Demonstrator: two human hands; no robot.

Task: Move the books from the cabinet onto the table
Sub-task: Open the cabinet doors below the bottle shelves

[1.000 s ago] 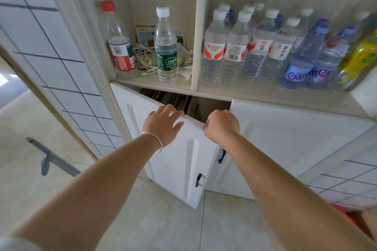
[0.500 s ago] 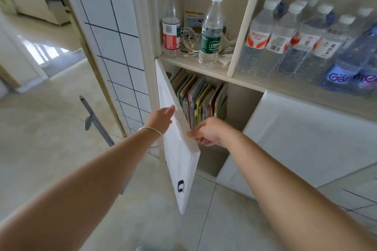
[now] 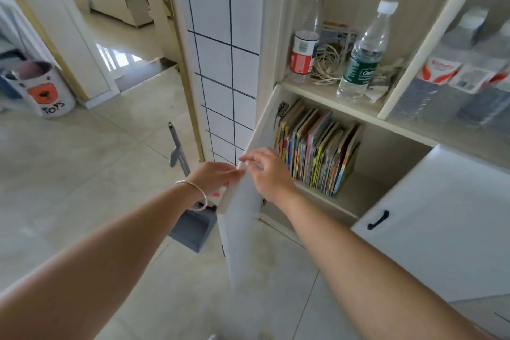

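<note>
A row of several thin, colourful books (image 3: 317, 149) stands upright in the lower left compartment of the cabinet (image 3: 350, 201). The compartment's white left door (image 3: 242, 229) is swung wide open, edge-on to me. My left hand (image 3: 215, 176), with a bracelet at the wrist, lies against the door's outer face near its top edge, fingers straight. My right hand (image 3: 267, 171) is on the inner side of the door's top edge, fingers loosely spread, just left of the books and apart from them.
The right lower door (image 3: 441, 215) with a black handle is shut. Water bottles (image 3: 361, 55) and cables sit on the shelf above the books. A grey dustpan (image 3: 193, 229) stands on the floor behind the open door. A "TOYS" bin (image 3: 41, 91) stands far left.
The left door has swung from nearly shut to fully open, baring the books. Both hands followed its top edge leftward, and my view shifted left.
</note>
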